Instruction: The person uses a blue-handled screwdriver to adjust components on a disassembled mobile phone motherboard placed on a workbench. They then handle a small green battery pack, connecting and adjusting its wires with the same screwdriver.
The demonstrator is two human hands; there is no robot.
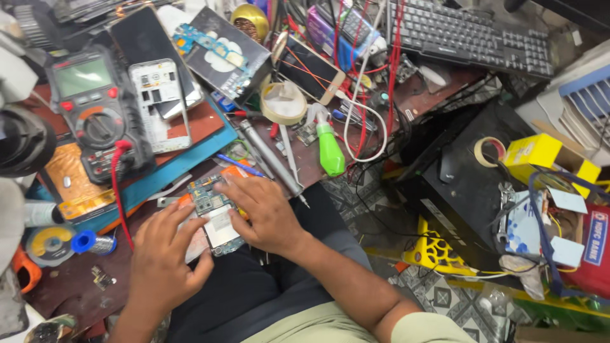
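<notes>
Upper left of frame: grey multimeter [95, 108] with red probe lead [118, 190], white phone back [159, 105] just beside it. Lower centre-left: left hand [162, 260] spread, fingertips on the left edge of the phone circuit board [215, 213]; right hand [267, 213] fingers loosely curled, pressing on the board's right side. Right of centre: green bottle [330, 149], black box [457, 178].

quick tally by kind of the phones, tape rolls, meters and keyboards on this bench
Phones or phone bodies: 3, dark phone, white opened phone, gold phone
Tape rolls: 2, tan roll, cream roll
Multimeter: 1
Keyboard: 1
Total: 7
</notes>
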